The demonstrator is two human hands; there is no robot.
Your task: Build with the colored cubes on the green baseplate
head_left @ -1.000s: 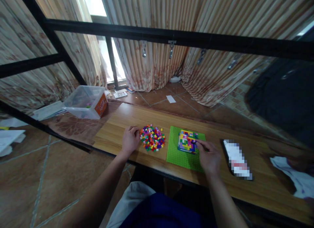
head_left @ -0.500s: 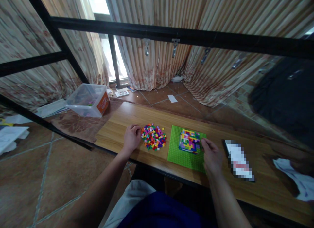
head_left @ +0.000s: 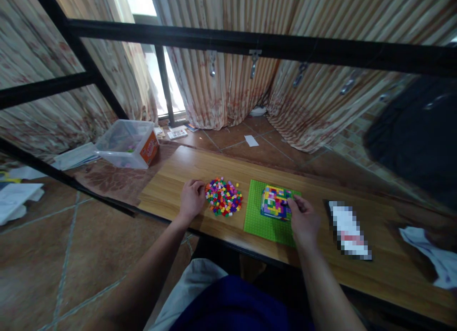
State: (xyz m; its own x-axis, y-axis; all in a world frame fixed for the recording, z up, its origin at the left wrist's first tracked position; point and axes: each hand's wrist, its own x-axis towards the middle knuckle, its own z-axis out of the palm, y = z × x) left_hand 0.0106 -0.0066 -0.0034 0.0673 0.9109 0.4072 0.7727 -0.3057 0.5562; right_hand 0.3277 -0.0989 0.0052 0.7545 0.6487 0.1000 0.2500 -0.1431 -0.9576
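Note:
A green baseplate (head_left: 260, 221) lies on the wooden table (head_left: 200, 169), with a many-coloured block of small bricks (head_left: 273, 201) built on it. My right hand (head_left: 303, 219) rests at the block's right edge, fingers curled and pinched against it; what they hold is too small to make out. Left of the plate lies a pile of small loose coloured bricks (head_left: 224, 202). My left hand (head_left: 191, 200) sits curled at the pile's left edge, fingers bent on the table beside the bricks.
A phone (head_left: 348, 229) lies right of the baseplate. White cloth (head_left: 428, 255) sits at the far right. A clear plastic tub (head_left: 128, 144) stands on the floor at the left, papers beside it. A black metal frame (head_left: 250, 41) crosses overhead; curtains hang behind.
My right hand drew back to the block's right side, then moved onto its right edge again. My left hand stayed by the pile. The view shifted slightly.

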